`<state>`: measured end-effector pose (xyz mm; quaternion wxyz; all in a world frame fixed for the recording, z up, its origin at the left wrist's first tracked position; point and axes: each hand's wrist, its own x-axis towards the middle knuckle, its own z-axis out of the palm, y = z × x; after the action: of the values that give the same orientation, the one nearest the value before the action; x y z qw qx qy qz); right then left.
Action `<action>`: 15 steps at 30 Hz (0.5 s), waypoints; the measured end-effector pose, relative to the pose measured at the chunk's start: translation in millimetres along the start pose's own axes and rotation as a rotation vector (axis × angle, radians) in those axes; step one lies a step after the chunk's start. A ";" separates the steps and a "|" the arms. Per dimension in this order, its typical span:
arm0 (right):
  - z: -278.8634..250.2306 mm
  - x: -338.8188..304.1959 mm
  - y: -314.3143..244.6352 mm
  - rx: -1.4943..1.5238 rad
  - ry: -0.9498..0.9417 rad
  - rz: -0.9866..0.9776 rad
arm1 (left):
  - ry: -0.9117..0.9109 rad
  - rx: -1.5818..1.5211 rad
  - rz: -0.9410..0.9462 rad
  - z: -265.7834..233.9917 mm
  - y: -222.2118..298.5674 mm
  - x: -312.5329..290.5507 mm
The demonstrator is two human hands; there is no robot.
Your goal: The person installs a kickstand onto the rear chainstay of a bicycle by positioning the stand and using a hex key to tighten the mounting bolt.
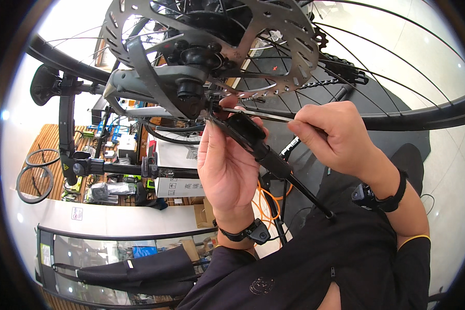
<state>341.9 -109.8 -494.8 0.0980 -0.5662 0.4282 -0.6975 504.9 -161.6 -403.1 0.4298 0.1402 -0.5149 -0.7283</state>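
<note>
Where the kickstand point(274, 163) sits: slanting below the brake rotor point(304, 44).
Left hand point(227, 165): fingers curl around its head.
Right hand point(341, 137): thumb and forefinger pinch slim metal tool point(266, 115).
Handling: probably stiff, light; best gripped at head.

Slatted wooden bench point(50, 135) at left, cluttered: big white carton point(178, 151) at its near side, second pale carton point(168, 187) next to it, clear plastic packages point(120, 189) bunched beside that. Small green-and-black items point(88, 134) and blue pieces point(123, 131) scattered farther along, too small to identify. Brown cardboard box point(204, 215) at the bench edge. Pale tiled floor point(449, 168) on the right; dark mat point(390, 144) lies flat on it. Orange cable point(275, 203) loops low over the mat, contact unclear.
</note>
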 end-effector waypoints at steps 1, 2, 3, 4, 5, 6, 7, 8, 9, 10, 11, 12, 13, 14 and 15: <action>-0.2 0.2 -1.3 -0.028 0.011 -0.010 | 0.007 0.021 0.009 -0.4 -0.1 0.0; -0.3 0.2 -2.8 -0.057 0.021 -0.019 | 0.008 0.040 0.019 -0.5 -0.6 0.3; 0.0 -0.4 -5.1 -0.073 0.033 -0.017 | 0.008 0.060 0.028 -0.5 -1.1 0.9; 0.5 -1.2 -8.1 -0.088 0.043 -0.016 | 0.010 0.080 0.040 -0.1 -1.1 0.8; 1.2 -1.3 -9.9 -0.103 0.053 -0.015 | 0.018 0.091 0.041 0.1 -1.0 0.5; 2.4 -0.8 -10.4 -0.128 0.065 -0.043 | 0.026 0.102 0.042 0.4 -0.8 0.1; 3.7 -0.5 -10.2 -0.155 0.077 -0.071 | 0.032 0.111 0.042 0.6 -1.0 0.2; 4.8 -0.6 -9.6 -0.182 0.090 -0.099 | 0.052 0.115 0.038 1.0 -0.9 0.1; 5.9 -0.8 -8.6 -0.191 0.097 -0.112 | 0.072 0.118 0.033 1.5 -0.8 -0.3; 7.1 -0.6 -6.8 -0.203 0.105 -0.126 | 0.090 0.119 0.029 1.5 -1.1 0.1; 8.6 -0.5 -4.7 -0.214 0.113 -0.140 | 0.077 0.132 0.038 1.3 -1.9 0.7; 10.9 -0.7 -1.7 -0.172 0.115 -0.126 | 0.065 0.145 0.047 1.0 -3.0 1.6; 13.7 -1.1 0.4 -0.126 0.114 -0.112 | 0.056 0.161 0.058 1.2 -2.6 1.3; 15.5 -1.3 1.4 -0.080 0.113 -0.098 | 0.027 0.154 0.046 -1.8 -2.2 1.0; 16.3 -1.5 1.0 0.006 0.079 -0.015 | -0.002 0.148 0.034 -7.1 -2.1 0.8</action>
<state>356.3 -117.4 -496.6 0.0775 -0.5410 0.4253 -0.7214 508.1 -166.5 -407.8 0.4300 0.1621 -0.5702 -0.6810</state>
